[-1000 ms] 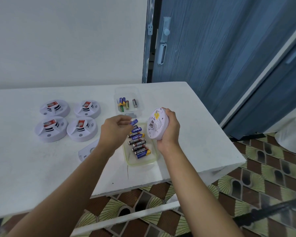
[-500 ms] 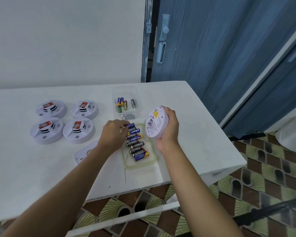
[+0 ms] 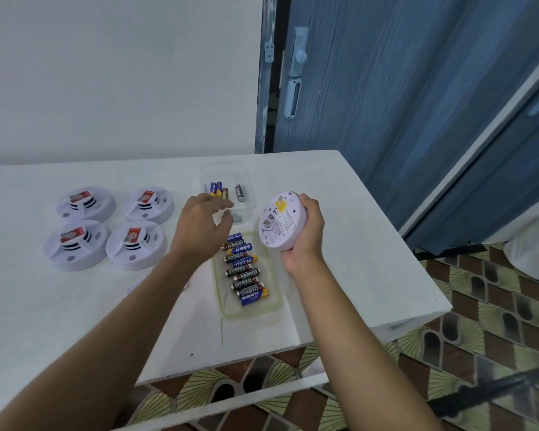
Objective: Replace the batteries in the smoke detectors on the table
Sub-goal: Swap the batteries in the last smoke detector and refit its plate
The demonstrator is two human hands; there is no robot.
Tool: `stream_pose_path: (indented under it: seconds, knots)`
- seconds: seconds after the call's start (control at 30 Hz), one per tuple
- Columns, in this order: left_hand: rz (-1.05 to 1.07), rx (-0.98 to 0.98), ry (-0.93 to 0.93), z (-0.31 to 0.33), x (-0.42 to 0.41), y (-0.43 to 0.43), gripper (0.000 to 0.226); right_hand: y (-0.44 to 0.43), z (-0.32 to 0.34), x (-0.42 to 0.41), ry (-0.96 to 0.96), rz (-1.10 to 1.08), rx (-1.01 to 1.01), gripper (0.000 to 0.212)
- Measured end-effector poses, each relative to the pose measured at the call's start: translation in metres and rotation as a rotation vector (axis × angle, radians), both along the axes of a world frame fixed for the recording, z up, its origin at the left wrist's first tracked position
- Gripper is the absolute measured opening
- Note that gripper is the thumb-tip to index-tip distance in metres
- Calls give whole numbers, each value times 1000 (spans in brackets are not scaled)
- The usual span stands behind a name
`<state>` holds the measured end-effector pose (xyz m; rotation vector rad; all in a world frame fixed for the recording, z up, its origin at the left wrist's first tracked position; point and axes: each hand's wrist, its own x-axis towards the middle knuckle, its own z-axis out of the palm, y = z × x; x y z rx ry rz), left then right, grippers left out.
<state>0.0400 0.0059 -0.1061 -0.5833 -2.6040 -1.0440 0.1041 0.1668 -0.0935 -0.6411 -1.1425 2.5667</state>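
Far left: four round white plastic smoke detectors with red labels sit on the white table [image 3: 28, 306] in a 2x2 block, back pair [image 3: 86, 203] [image 3: 148, 205] and front pair [image 3: 77, 244] [image 3: 136, 244]. All are flat on the surface, close together, and clear of both hands. The left forearm crosses the table in front of them. A small pale part shows just beside the forearm, too hidden to identify. The left hand [image 3: 203, 227] is over the table between the detector block and the containers. Its fingertips [image 3: 226, 204] are over the near left corner of the clear rectangular plastic box [image 3: 224, 169]. Fingers and thumb are apart and loosely curved, with nothing visible between them; the tips are motion-blurred. The box holds a few loose batteries [image 3: 223, 192], purple, green and dark, lying at its far end. Just in front of the box is a shallow clear tray with a green rim [image 3: 255, 310]. It holds a row of AA batteries [image 3: 245, 272], black and blue, lying crosswise and packed side by side. Right of the tray, the right hand [image 3: 305, 231] grips a round white smoke detector with a yellow sticker [image 3: 282, 220]. Fingers are wrapped over the far rim and the palm is behind the body. This detector is off the table, tipped up on edge, with the sticker side facing left toward the camera, above the tray's right edge. Behind the table are a white wall and a blue door [image 3: 402, 104]. At far right is patterned tile floor [image 3: 479, 306] with a white bag [image 3: 532, 256] on it.
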Motion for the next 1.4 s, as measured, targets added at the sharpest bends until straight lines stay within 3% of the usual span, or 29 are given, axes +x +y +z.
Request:
stream_pose_path:
  seconds: [0.1,0.3,0.4,0.53,0.73,0.97,1.1,1.27,1.4]
  knots:
    - [4,-67,2,9,-27,9,24,5,0,-7,-5,31,-25,23]
    - [92,-597,-155,22,-74,29,38,18,-4,-23,-37,65,-6,22]
    - [91,-740,-149,25,-93,33,43,25,-6,-31,-38,72,13,22]
    - [82,-962,-171,22,-113,36,49,32,-6,-40,-45,64,24,39]
    - [101,-1044,-114,16,-118,41,32,37,-10,-49,-34,66,17,37]
    - [76,-987,-85,17,-118,38,29,34,-9,-51,-29,70,11,32]
    - [118,-842,-35,19,-107,36,29,31,-9,-50,-30,74,6,36]
    - [95,-357,86,21,-89,37,26,26,-7,-46,-14,73,-12,27]
    - [-69,125,-76,42,-50,42,22,18,-5,-41,-14,70,-27,26]
